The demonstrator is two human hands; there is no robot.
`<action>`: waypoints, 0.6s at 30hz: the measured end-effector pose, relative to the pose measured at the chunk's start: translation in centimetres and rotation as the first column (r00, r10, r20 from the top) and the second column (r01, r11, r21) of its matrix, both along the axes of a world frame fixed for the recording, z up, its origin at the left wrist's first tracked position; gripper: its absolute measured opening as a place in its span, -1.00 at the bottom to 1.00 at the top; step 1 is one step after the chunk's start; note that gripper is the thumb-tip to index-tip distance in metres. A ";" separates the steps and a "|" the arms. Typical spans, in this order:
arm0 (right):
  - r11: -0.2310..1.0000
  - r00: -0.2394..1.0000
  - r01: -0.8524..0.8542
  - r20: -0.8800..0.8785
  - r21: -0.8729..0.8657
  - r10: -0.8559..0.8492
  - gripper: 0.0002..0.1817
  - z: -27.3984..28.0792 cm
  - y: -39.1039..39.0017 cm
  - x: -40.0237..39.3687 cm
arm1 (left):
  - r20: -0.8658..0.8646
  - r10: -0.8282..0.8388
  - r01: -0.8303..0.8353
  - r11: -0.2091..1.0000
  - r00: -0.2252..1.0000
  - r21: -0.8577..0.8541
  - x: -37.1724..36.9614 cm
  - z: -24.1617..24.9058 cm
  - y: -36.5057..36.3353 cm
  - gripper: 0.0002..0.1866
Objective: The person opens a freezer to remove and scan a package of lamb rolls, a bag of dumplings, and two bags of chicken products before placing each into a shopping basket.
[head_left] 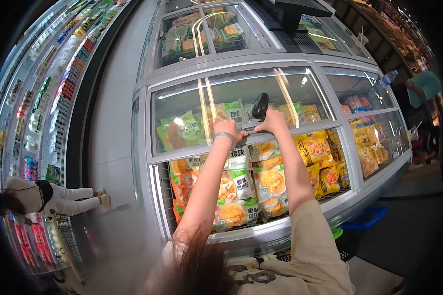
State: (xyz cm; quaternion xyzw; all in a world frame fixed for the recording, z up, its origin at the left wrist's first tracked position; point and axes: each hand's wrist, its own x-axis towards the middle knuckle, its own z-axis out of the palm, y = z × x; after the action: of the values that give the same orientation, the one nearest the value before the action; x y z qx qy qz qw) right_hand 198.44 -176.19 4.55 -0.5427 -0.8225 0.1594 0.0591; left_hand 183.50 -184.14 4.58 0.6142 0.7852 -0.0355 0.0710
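Note:
My left hand (225, 129) lies on the sliding glass lid (182, 105) of a freezer, its fingers spread and its thumb against the grey handle (251, 126). A grey band circles that wrist. My right hand (274, 121) grips a black rounded object (261, 105) whose kind I cannot make out; its thumb touches the handle's other end. The lid covers the far half of the bay. In the uncovered near half, bags of frozen chicken (233, 215) lie beneath my forearms, with yellow bags (324, 152) at the right.
More freezer bays (371, 147) adjoin on the right and at the far side. Across the aisle floor (115, 147) stand stocked shelves (44, 98). A person (66, 199) in light clothing is beside a shopping cart (69, 246). Another person's sleeve (425, 87) shows at right.

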 end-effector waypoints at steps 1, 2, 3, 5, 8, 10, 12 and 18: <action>1.000 1.000 0.027 -0.004 -0.011 -0.027 -0.22 -0.1 0.0 0.0 | -0.003 0.002 -0.001 0.999 1.000 0.049 -0.2 -0.6 0.0 -0.24; 0.998 0.998 0.055 -0.007 -0.022 -0.055 -0.21 0.3 -0.2 -0.1 | -0.005 0.002 -0.002 0.995 1.000 0.098 -0.4 -1.0 -0.1 -0.24; 0.996 0.996 0.084 -0.008 -0.031 -0.084 -0.21 0.5 -0.2 -0.2 | -0.006 0.002 -0.001 0.989 1.000 0.149 -0.5 -1.4 0.0 -0.23; 0.995 0.995 0.102 0.002 -0.007 -0.102 -0.20 0.8 0.0 -0.5 | 0.017 -0.002 0.000 0.995 1.000 0.101 -0.9 -1.6 0.7 -0.23; 0.993 0.993 0.114 0.006 0.007 -0.115 -0.17 0.0 0.1 -0.6 | 0.035 0.005 -0.007 0.999 0.999 0.054 -0.9 -1.5 0.9 -0.22; 0.995 0.995 0.099 0.016 0.017 -0.099 -0.16 0.2 1.1 -0.8 | 0.039 0.007 -0.006 0.999 0.999 -0.031 -1.2 -1.0 1.6 -0.18; 0.998 0.997 0.059 0.055 -0.004 -0.058 -0.16 0.1 1.4 -0.9 | 0.070 0.017 -0.011 0.996 0.997 -0.091 -1.1 0.1 1.7 -0.20; 0.999 0.996 0.046 0.079 0.019 -0.047 -0.16 0.0 1.6 -1.1 | 0.000 -0.014 0.014 1.000 1.000 0.025 -1.0 -0.2 1.5 -0.23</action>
State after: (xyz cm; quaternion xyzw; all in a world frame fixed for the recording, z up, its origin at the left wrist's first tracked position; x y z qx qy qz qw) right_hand 197.36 -174.61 4.58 -0.5671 -0.8127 0.1291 0.0350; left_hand 182.52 -182.64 4.42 0.6205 0.7812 -0.0263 0.0631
